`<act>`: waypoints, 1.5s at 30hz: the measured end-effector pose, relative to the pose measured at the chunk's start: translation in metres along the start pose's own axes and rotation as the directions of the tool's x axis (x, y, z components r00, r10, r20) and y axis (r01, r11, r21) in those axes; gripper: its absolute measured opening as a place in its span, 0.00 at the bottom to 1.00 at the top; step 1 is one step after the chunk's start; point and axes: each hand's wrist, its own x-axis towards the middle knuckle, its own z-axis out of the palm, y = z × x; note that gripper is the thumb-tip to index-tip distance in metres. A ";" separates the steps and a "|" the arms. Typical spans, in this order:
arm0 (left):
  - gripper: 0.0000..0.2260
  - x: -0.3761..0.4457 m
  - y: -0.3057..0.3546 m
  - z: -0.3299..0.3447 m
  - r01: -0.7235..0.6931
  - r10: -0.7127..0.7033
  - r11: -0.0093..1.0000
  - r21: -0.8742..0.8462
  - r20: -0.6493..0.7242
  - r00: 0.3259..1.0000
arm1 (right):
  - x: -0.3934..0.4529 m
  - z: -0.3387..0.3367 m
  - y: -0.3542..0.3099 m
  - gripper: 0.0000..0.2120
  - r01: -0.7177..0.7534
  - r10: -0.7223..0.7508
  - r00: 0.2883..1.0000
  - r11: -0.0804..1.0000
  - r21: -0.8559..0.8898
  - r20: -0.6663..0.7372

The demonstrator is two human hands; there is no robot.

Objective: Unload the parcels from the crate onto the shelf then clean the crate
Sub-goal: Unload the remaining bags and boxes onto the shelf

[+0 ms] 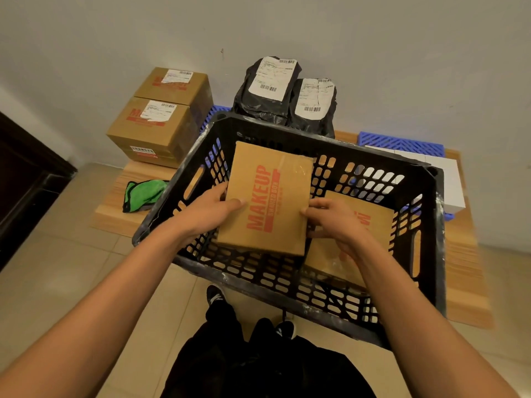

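Mid-frame, the left hand (214, 209) and right hand (333, 222) are gripping opposite edges of a stiff, seemingly light box (265, 199) inside the crate (287, 285).

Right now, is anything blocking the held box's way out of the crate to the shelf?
Nothing visible. Both hands, left hand and right hand, grip the box, already raised near the crate rim. Only the far wall must be cleared.

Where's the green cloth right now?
In the head view the green cloth lies on the wooden platform left of the black crate, in front of the two stacked cardboard boxes.
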 end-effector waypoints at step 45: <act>0.19 -0.082 0.001 -0.043 -0.124 0.118 0.823 -0.554 -0.047 0.992 | -0.159 0.092 -0.057 0.31 0.378 -0.350 0.635 0.918 -0.119 -0.689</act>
